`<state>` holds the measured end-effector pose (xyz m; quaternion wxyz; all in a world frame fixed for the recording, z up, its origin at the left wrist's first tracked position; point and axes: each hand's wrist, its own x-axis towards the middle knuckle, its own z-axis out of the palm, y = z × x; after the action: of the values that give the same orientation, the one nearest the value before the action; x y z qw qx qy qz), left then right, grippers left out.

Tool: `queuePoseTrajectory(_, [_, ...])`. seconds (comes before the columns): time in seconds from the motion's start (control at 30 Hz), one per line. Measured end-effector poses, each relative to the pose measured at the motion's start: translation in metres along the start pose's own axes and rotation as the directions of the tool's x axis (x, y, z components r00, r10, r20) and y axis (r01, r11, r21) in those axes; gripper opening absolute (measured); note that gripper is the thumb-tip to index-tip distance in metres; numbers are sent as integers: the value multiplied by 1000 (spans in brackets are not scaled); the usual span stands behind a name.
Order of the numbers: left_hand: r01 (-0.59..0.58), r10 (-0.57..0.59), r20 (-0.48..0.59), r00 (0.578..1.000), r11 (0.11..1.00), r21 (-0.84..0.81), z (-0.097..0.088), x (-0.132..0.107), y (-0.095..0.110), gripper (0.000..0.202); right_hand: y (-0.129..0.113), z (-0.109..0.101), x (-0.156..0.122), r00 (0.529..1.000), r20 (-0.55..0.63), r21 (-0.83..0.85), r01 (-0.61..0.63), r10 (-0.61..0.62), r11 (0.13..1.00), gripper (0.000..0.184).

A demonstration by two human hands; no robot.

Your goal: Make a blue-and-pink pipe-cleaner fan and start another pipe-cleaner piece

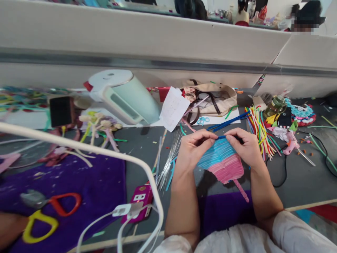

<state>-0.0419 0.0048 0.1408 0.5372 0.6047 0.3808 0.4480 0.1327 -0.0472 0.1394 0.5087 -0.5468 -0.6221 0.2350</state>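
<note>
Both my hands hold up a fan-shaped piece (222,160) made of rows of fuzzy pipe cleaners, blue at the top and pink below, with a pink stem hanging from its tip. My left hand (195,147) pinches its upper left edge. My right hand (243,147) pinches the upper right edge, where a dark blue pipe cleaner (226,123) runs along the top. The piece hangs just above the grey table (142,147).
A bundle of coloured pipe cleaners (259,128) and a pink glue gun (291,147) lie to the right. Silver wires (171,154), a pale green kettle (123,96), a beige bag (210,96), purple cloth (79,182), scissors (50,214) and a pink power strip (138,202) are at left.
</note>
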Motion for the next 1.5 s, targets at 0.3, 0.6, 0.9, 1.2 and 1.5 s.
queuePoseTrajectory(0.3, [-2,7,-121,993,999,46,-4,3,0,11,14,-8,3,999,39,129,-43,38,991,15])
queuePoseTrajectory(0.6, [42,-38,-172,984,999,22,-7,3,1,13,16,-5,4,999,-21,84,-27,29,996,16])
queuePoseTrajectory(0.9, [12,-15,-201,979,1000,-16,-11,6,-6,13,19,-2,3,1000,16,81,-20,19,997,24])
queuePoseTrajectory(1.2, [35,-41,-232,972,999,-29,-16,9,-14,14,26,2,7,996,60,49,-62,59,997,24])
queuePoseTrajectory(1.5, [85,-101,-244,965,994,-75,-16,16,-19,16,31,5,11,984,109,132,-157,143,979,15])
